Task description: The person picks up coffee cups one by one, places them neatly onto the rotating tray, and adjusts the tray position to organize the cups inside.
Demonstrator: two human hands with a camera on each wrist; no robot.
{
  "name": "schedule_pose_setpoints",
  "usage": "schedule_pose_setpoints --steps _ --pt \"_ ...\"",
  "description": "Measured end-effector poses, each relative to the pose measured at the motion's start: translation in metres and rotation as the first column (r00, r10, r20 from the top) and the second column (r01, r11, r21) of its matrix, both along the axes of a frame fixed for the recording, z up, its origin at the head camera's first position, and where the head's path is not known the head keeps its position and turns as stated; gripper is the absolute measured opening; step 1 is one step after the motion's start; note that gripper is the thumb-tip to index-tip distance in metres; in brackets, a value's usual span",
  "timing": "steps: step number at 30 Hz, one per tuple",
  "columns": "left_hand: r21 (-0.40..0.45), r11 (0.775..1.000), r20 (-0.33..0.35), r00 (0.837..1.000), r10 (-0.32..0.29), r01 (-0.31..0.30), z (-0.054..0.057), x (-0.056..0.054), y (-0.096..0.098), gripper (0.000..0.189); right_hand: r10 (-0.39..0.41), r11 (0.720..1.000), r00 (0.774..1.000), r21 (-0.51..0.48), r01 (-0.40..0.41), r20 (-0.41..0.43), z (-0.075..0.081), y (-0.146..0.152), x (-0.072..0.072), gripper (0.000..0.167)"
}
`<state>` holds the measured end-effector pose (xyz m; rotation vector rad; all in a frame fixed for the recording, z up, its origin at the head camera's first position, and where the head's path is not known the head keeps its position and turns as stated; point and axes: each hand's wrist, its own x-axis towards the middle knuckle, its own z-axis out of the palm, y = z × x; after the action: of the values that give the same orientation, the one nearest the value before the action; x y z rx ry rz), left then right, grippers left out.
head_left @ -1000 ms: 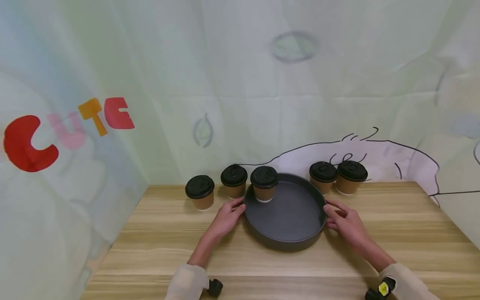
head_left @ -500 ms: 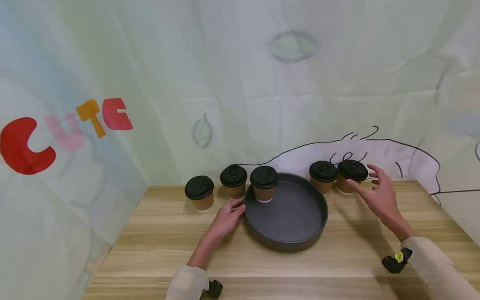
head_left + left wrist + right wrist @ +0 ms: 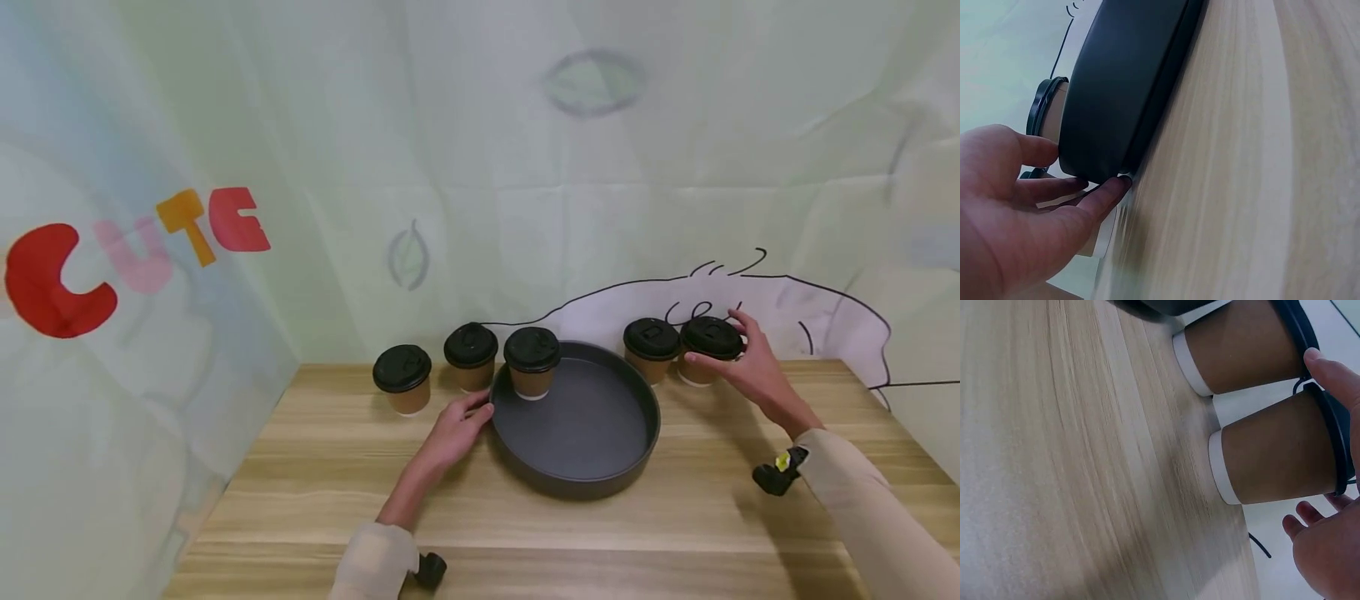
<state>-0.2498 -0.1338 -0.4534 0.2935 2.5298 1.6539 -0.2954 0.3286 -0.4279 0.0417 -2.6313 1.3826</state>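
A round dark grey pan (image 3: 577, 433) sits on the wooden table, with a brown paper cup (image 3: 532, 382) with a black lid standing inside at its left. My left hand (image 3: 453, 433) holds the pan's left wall; the left wrist view shows the fingertips (image 3: 1116, 186) low against it. My right hand (image 3: 757, 375) is spread around the black lid of the rightmost cup (image 3: 697, 368). In the right wrist view the thumb (image 3: 1329, 369) lies beside the gap between two cups, and the other fingers are at the far side of the nearer cup's lid (image 3: 1329, 434).
Another lidded cup (image 3: 651, 362) stands close beside the rightmost one, behind the pan's right rim. Left of the pan are two more lidded cups, one nearer the pan (image 3: 472, 375) and one farther left (image 3: 408, 396). A printed curtain (image 3: 480, 167) hangs directly behind the table (image 3: 315, 492).
My right hand has let go of the pan's right side and moved right and back to the rightmost cup. The left hand has stayed on the pan.
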Motion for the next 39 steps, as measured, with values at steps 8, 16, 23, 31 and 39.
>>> schedule_pose_setpoints --steps 8,16,23,31,39 --pt "0.001 1.0 0.011 1.0 -0.005 0.005 0.001 0.0 0.0 0.047 0.015 0.999 0.999 -0.035 -0.013 0.042 -0.006 0.004 -0.01 0.11" --pt "-0.011 1.0 -0.005 1.0 -0.009 0.009 0.001 0.0 0.002 0.047 0.017 0.995 0.999 -0.102 -0.013 0.037 -0.013 0.008 -0.01 0.102" --pt "-0.008 1.0 0.001 1.0 -0.009 0.009 0.001 0.0 0.001 0.047 0.025 0.988 0.999 -0.152 -0.02 0.031 -0.016 0.005 -0.011 0.099" --pt "-0.018 1.0 -0.001 1.0 -0.011 0.011 0.002 0.001 0.001 0.047 0.003 0.983 1.0 -0.183 0.0 0.013 -0.022 0.002 -0.014 0.092" --pt "-0.026 1.0 -0.018 1.0 -0.018 0.018 0.0 0.0 -0.001 0.047 -0.019 0.988 1.0 -0.151 0.017 -0.011 -0.024 0.003 -0.011 0.089"
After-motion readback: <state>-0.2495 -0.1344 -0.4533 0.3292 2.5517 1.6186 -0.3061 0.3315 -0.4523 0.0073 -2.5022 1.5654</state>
